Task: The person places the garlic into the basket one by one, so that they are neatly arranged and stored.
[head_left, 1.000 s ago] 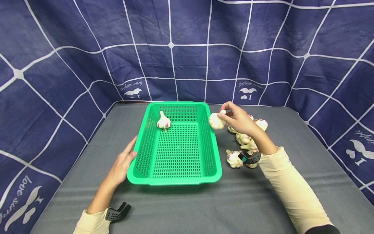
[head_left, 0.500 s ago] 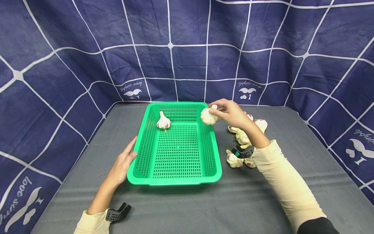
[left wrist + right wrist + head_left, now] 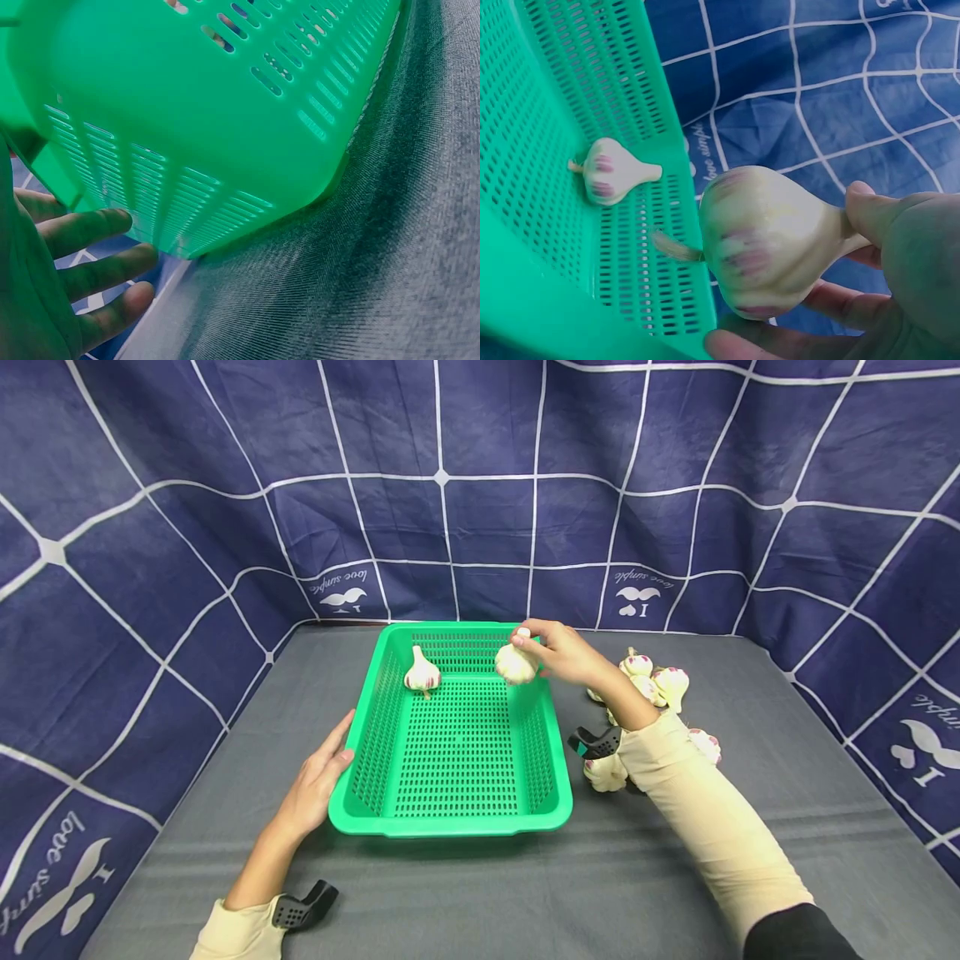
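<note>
A garlic bulb [image 3: 516, 665] hangs by its neck from my right hand [image 3: 564, 653], over the far right corner of the green basket [image 3: 450, 825]. In the right wrist view the thumb and fingers pinch the stem of this bulb [image 3: 757, 240], its root tuft towards the basket. Another garlic bulb [image 3: 422, 674] lies inside the basket at the far left. My left hand [image 3: 311, 785] rests along the basket's left side, its fingers extended. In the left wrist view those fingers [image 3: 105, 270] are straight and spread beside the slotted wall.
Several garlic bulbs [image 3: 671, 683] lie on the grey cloth [image 3: 480, 893] right of the basket, partly hidden under my right forearm. A blue curtain [image 3: 480, 518] with white lines rises behind and at both sides.
My right hand has carried the garlic bulb left, from beside the basket's right rim to above its inside. The left hand and the basket have stayed in place.
</note>
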The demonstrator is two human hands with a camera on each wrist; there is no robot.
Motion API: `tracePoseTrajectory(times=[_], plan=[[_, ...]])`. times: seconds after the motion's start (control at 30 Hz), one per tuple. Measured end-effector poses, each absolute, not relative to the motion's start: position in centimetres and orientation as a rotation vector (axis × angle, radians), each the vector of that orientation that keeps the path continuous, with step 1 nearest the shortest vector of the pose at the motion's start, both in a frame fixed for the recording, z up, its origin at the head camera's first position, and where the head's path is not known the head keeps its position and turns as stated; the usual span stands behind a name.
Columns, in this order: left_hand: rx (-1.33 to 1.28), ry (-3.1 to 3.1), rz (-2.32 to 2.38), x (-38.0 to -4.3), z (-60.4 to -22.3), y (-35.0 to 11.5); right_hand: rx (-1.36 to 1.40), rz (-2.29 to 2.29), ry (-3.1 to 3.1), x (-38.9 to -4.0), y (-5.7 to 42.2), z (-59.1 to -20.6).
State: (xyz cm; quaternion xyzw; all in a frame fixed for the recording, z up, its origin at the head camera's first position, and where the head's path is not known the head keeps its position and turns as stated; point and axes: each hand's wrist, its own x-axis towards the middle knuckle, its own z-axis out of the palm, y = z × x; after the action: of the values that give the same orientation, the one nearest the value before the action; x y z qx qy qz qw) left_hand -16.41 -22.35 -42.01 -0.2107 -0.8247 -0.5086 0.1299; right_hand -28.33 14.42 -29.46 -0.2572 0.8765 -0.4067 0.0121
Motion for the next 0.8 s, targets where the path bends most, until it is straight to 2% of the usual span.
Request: tracePoseTrajectory(times=[0.8], plan=[[-0.567, -2.422, -1.467, -16.1, -41.9, -22.5, -0.828, -1.076, 2.667, -31.3, 11.3, -31.1]])
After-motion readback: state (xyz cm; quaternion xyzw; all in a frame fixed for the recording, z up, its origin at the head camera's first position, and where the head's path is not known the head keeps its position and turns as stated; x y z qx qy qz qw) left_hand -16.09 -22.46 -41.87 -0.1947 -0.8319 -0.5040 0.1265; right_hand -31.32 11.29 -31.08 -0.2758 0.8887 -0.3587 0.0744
